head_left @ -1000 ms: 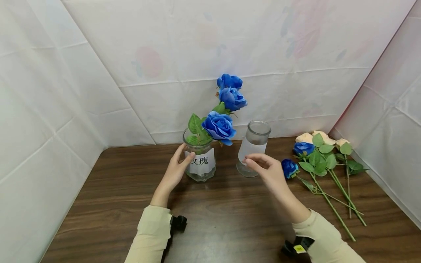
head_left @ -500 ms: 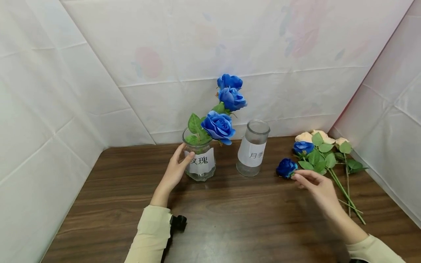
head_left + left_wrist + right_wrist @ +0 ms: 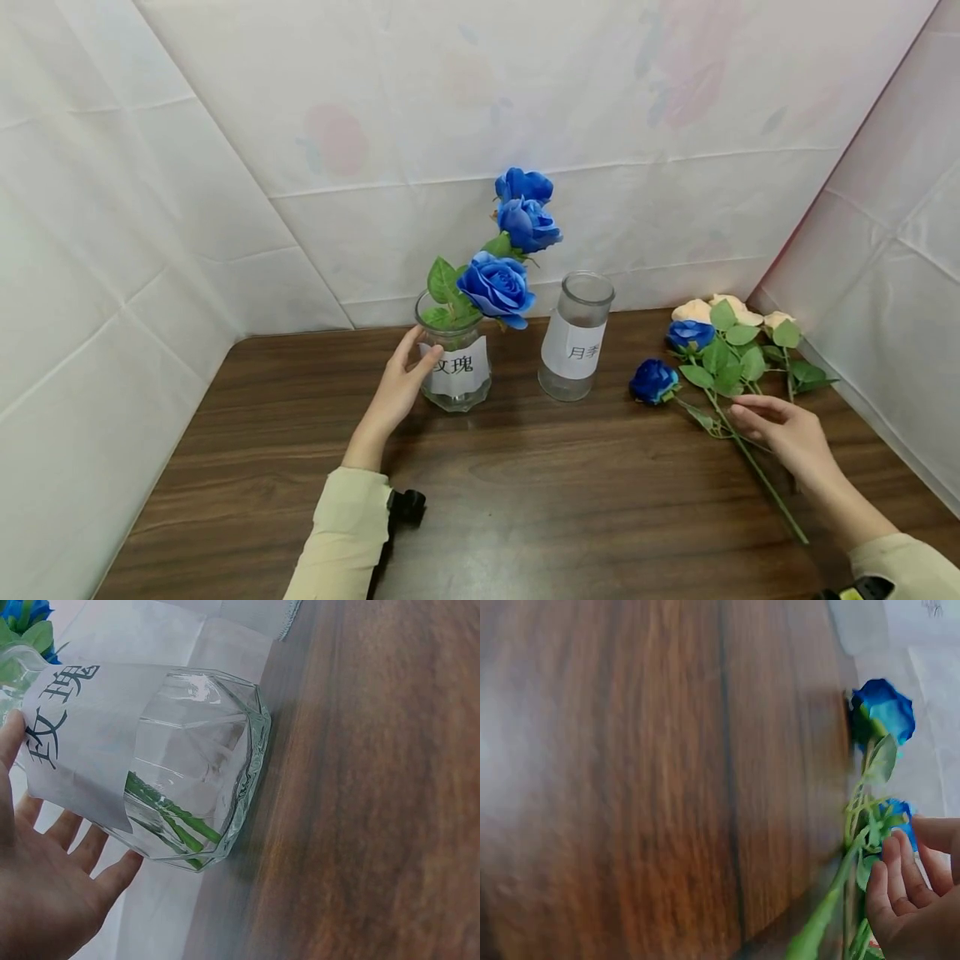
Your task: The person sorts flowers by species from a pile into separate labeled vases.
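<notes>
My left hand [image 3: 397,383] holds the side of a glass jar [image 3: 468,402] with a white label, thumb on the front and fingers behind. Several blue roses [image 3: 497,289] stand in it, leaning right; their cut stems [image 3: 176,821] show through the glass in the left wrist view. My right hand [image 3: 783,433] hovers over the stems of loose roses at the right, fingers loosely bent and thumb apart. Its fingertips are close to a green stem [image 3: 772,487] of a blue rose [image 3: 690,334]; contact cannot be told. Another blue rose [image 3: 654,382] lies just left of it.
A taller glass vase [image 3: 585,310] with a white label stands right of the jar, with no flowers in it. Peach roses [image 3: 738,312] lie at the table's back right. White cloth [image 3: 390,250] hangs behind and at both sides of the wooden table [image 3: 525,517].
My right hand has gone from the front of the taller vase to the right, past the nearer blue rose, to the stems. My left hand has stayed at the jar.
</notes>
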A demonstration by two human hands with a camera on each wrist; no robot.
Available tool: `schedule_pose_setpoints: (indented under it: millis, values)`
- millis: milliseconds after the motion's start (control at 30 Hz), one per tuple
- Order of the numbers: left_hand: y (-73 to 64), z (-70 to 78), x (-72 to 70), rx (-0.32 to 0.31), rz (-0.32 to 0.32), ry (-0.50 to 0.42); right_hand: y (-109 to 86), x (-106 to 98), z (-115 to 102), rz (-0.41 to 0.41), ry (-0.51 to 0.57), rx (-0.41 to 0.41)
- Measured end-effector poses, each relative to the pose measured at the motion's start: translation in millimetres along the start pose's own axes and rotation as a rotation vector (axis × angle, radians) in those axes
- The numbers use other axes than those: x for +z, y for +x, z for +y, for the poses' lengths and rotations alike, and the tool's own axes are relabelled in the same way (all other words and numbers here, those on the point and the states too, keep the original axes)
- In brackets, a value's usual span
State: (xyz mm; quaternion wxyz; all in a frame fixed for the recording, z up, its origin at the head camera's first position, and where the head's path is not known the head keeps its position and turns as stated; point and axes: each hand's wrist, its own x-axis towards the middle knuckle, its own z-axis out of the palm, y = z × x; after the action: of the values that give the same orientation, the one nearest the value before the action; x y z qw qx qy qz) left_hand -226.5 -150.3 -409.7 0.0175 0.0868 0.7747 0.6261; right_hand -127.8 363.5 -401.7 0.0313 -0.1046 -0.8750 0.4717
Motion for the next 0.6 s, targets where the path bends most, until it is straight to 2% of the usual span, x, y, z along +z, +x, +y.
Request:
schedule_pose_setpoints:
  millis: [267,600]
  values:
    - [-0.1,-3.0,0.6,-0.003,0.001,0.001,20.6,2,20,-0.021,-0.201,-0.030]
    - [0.5,-3.6,-0.5,-0.005,0.006,-0.001,34.7,5,16,-0.081,-0.329,-0.064]
